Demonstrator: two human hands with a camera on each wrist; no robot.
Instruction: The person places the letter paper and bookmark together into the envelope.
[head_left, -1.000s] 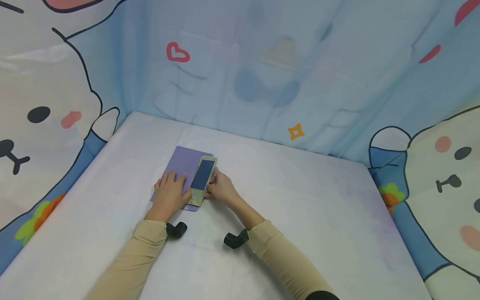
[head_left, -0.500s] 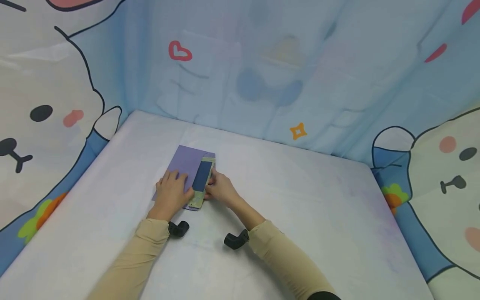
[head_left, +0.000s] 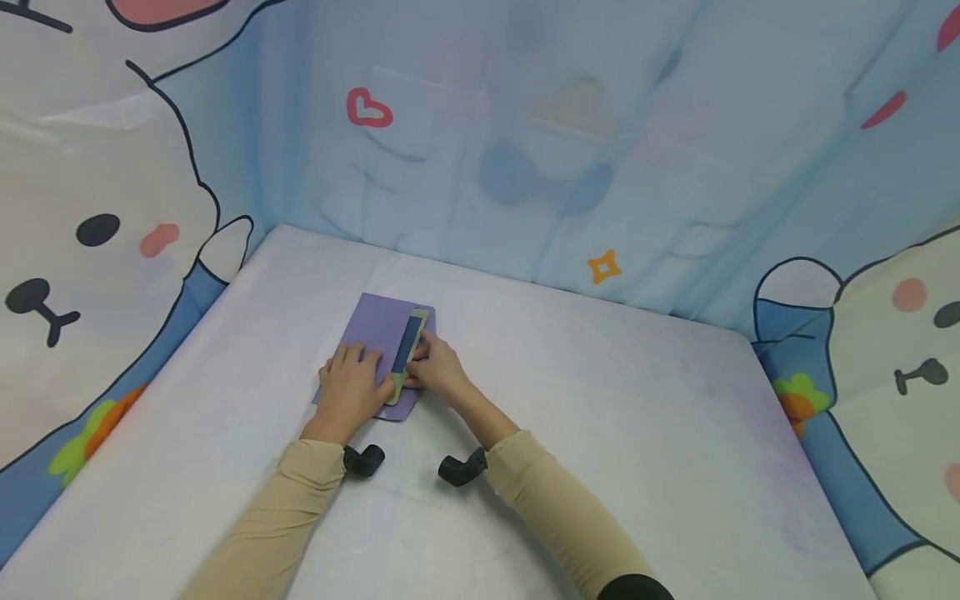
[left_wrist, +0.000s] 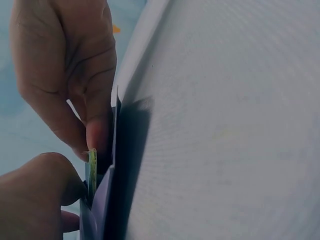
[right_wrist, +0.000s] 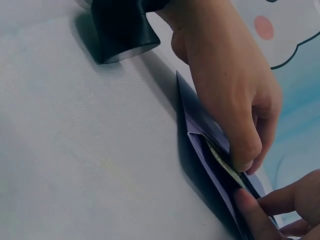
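A purple envelope [head_left: 380, 321] lies on the white table, its mouth on the right side. Partly inside it is a smartphone [head_left: 408, 342] with a dark screen and a gold-green frame; only a narrow strip shows in the head view. My left hand [head_left: 348, 396] presses on the envelope with fingers spread, its thumb by the mouth. At the phone's outer edge, my right hand [head_left: 442, 367] pinches it between thumb and fingers. The right wrist view shows the phone's thin edge [right_wrist: 227, 167] within the mouth, beside the flap [right_wrist: 197, 107].
A white-covered table [head_left: 585, 400] spreads around the hands. Behind it hangs a light blue curtain [head_left: 450, 167] with cartoon prints. Black wrist camera mounts [head_left: 462, 468] stick out near both sleeves, low over the table.
The phone has slid left under the envelope's purple front, so less of its screen shows. My right hand has moved slightly left with it; the left hand keeps to the envelope.
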